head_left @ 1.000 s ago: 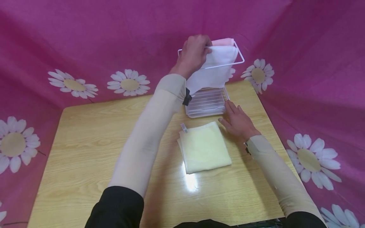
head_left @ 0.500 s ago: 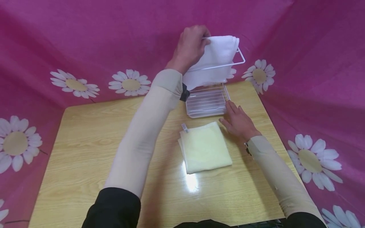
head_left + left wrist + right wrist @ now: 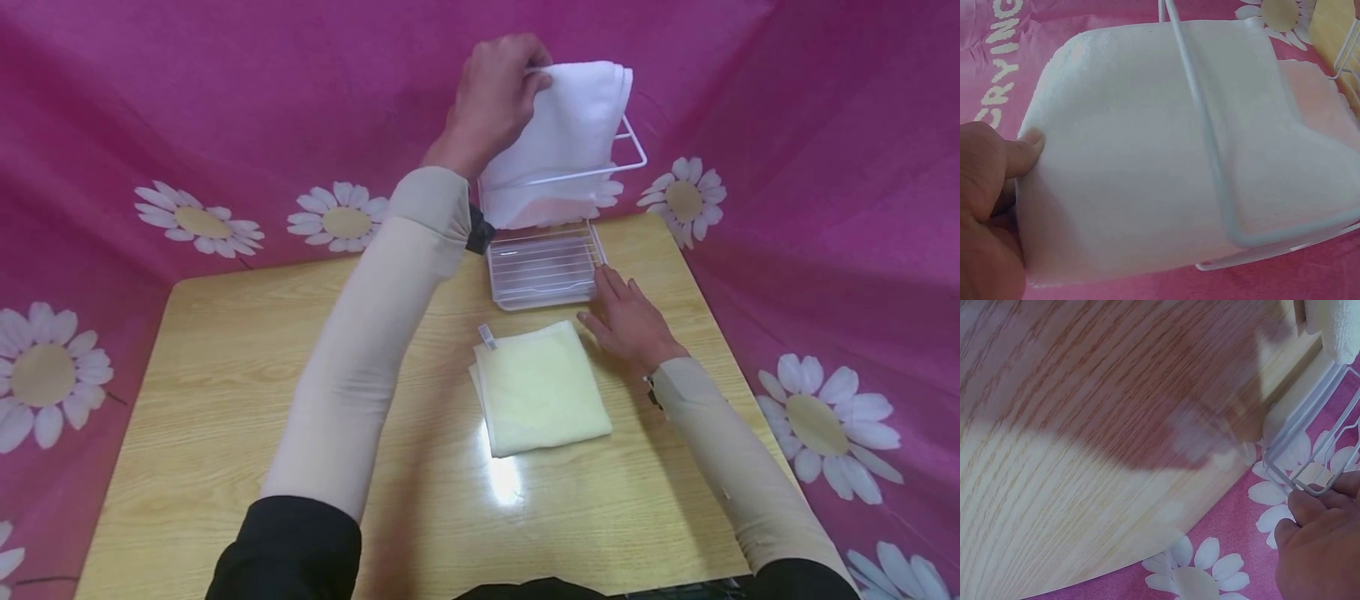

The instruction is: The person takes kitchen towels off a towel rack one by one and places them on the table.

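The left hand [image 3: 491,104] pinches the upper edge of the white towel [image 3: 573,117] between its fingers; a bar of the wire rack [image 3: 543,271] crosses the towel's near face. The right hand [image 3: 632,323], fingers extended, touches the rack's right side. The folded yellow cloth [image 3: 543,392] lies nearer on the table [image 3: 232,400].

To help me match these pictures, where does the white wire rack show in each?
Head: white wire rack upper middle, slightly right.
Left wrist: its bar crosses the white towel, top centre to right edge.
Right wrist: right edge, by the right hand.
Shared landmark: daisies on the pink curtain.
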Tool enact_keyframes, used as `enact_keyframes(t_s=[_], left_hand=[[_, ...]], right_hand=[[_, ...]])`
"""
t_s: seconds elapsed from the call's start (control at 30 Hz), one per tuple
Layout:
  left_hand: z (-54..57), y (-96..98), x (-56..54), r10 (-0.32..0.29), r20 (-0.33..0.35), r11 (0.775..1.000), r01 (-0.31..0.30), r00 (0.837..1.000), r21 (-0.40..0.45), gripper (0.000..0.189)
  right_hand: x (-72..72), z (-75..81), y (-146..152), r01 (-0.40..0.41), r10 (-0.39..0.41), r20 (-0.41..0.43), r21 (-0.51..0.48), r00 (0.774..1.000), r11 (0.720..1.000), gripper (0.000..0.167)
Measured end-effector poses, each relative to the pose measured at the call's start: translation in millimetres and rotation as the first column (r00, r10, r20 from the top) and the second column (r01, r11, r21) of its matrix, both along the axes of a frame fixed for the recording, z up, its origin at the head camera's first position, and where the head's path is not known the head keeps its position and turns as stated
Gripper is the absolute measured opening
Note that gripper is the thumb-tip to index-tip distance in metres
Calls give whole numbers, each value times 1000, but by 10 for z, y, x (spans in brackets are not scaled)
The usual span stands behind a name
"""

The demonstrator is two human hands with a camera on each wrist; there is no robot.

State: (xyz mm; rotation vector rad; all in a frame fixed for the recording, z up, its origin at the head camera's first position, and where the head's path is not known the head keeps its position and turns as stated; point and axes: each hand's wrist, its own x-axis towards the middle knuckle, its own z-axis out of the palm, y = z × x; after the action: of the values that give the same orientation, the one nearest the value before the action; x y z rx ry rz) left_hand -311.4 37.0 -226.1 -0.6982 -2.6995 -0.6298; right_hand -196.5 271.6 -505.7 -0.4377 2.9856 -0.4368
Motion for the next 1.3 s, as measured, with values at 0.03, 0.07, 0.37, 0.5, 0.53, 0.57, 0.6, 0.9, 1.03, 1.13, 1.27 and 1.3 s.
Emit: enact_keyframes(t_s=[0.03, 0.07, 0.37, 0.5, 0.53, 0.57, 0.6, 0.9, 1.03, 1.13, 1.27, 1.3], left_hand=[[14, -6, 3, -5, -17, 1000, 5, 1000, -3, 28], [30, -12, 7, -9, -32, 1000, 9, 999, -6, 28], [203, -62, 65, -38, -129, 999, 39, 991, 9, 28], [250, -114, 66, -57, -205, 998, 62, 977, 21, 27], [260, -126, 66, -58, -215, 997, 65, 975, 29, 27], [268, -136, 68, -56, -220, 997, 65, 974, 36, 28], [277, -145, 70, -55, -227, 997, 67, 972, 44, 28], [390, -191, 110, -26, -260, 991, 58, 965, 116, 33], [462, -202, 134, -12, -271, 994, 42, 963, 105, 34], [508, -213, 151, 23, -238, 995, 1, 971, 99, 35], [553, -243, 183, 58, -193, 994, -38, 980, 103, 36], [562, -252, 195, 59, -188, 993, -38, 980, 111, 36]], right_hand=[[-1, -3, -1, -1, 1, -1, 2, 1000, 1000, 85], [0, -3, -3, 1, -1, -3, 4, 1000, 1000, 86], [-8, -10, 5, 6, -6, -18, 4, 1000, 1000, 86], [-13, 1, 7, -1, 1, -20, -5, 1000, 1000, 85], [-13, 3, 7, -5, 4, -20, -5, 1000, 1000, 85], [-12, 5, 9, -6, 6, -20, -5, 1000, 1000, 84], [-10, 7, 10, -7, 7, -18, -5, 1000, 1000, 84], [11, 9, -6, -7, 7, -4, 9, 1000, 1000, 84], [7, 4, -8, -8, 8, -9, 4, 1000, 1000, 84], [-3, -3, -9, -9, 9, -17, 1, 1000, 1000, 84], [-9, -4, -13, -10, 10, -21, -2, 1000, 1000, 84], [-9, -3, -13, -11, 11, -20, -2, 1000, 1000, 84]])
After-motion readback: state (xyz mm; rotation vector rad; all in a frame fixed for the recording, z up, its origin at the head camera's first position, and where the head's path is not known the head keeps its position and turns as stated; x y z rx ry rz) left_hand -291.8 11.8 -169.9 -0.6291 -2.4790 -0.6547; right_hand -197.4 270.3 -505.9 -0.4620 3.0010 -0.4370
